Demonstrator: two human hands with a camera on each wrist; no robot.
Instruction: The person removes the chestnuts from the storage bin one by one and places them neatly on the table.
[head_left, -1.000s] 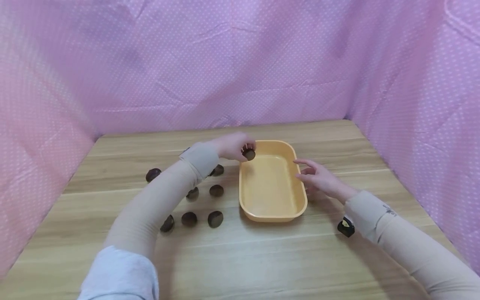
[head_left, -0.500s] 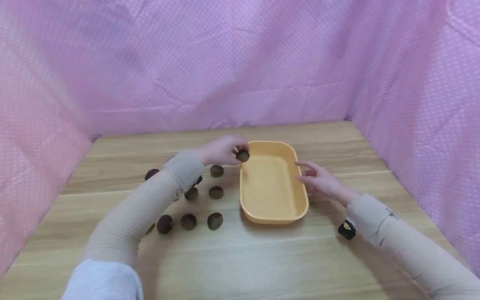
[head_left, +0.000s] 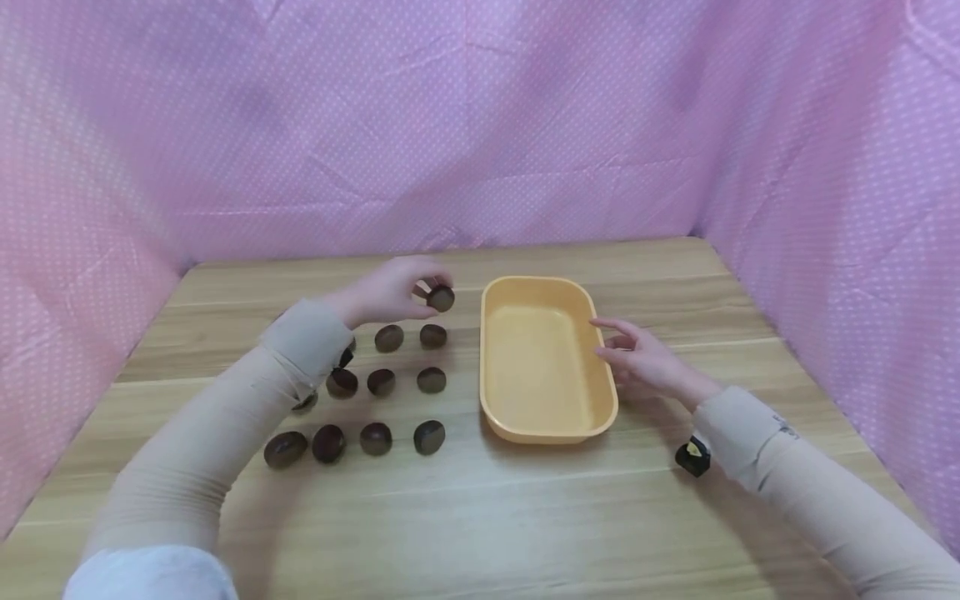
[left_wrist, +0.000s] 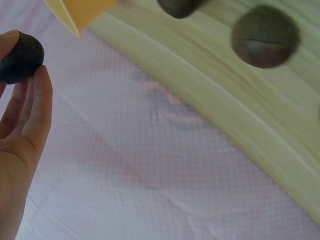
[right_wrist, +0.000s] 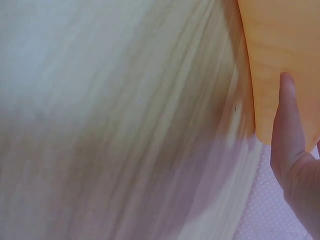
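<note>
My left hand holds a round dark brown chestnut-like thing between thumb and fingertips, raised left of the yellow tub. In the left wrist view this dark round thing is pinched at the left edge. Several more chestnut-like things lie in rough rows on the table, some partly covered by the left forearm. The yellow plastic tub stands to their right with nothing visible inside. Beside its right wall, my right hand touches the rim with extended fingers; its straight thumb lies along the outer wall.
The wood-grain table extends to a pink dotted cloth at the back and sides. A small black device hangs at the right wrist.
My left hand has moved left, away from the tub's left rim, still holding the chestnut-like thing. More of the rows are now uncovered. The right hand has stayed at the tub.
</note>
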